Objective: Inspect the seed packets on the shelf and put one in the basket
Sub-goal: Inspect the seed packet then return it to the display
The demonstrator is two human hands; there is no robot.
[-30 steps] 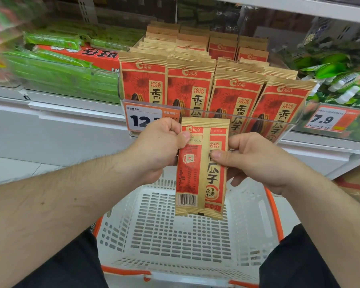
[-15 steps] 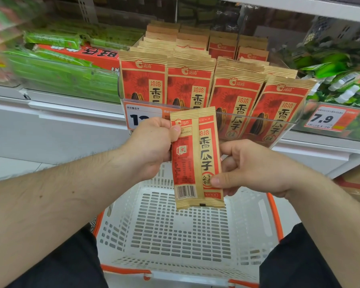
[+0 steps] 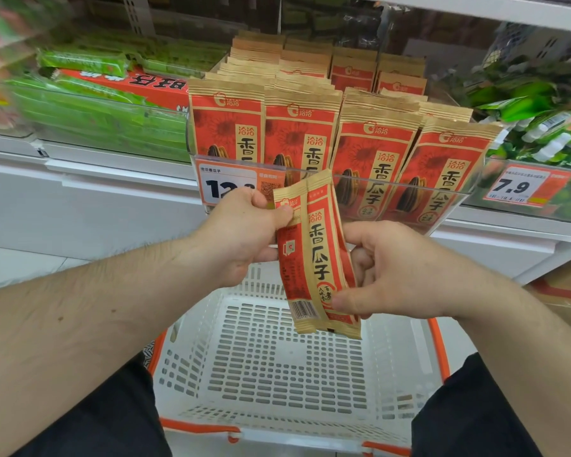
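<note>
Between my two hands, above the white basket (image 3: 277, 374), hung the one seed packet (image 3: 317, 258) I had pulled from the shelf. On the left, my left hand (image 3: 241, 232) pinched its upper corner, thumb on the printed face and fingers (image 3: 264, 253) curled behind. Moving right, the packet had tilted since half a second before, its top leaning left and its barcode end swinging lower toward the basket. My right hand (image 3: 396, 272) had slid down to grip the lower edge, thumb pressed near the round seal. Behind, the remaining packets (image 3: 340, 140) stood upright behind the clear shelf rail (image 3: 409, 189). I judged the inspecting nearly finished; lowering it into the basket remained.
</note>
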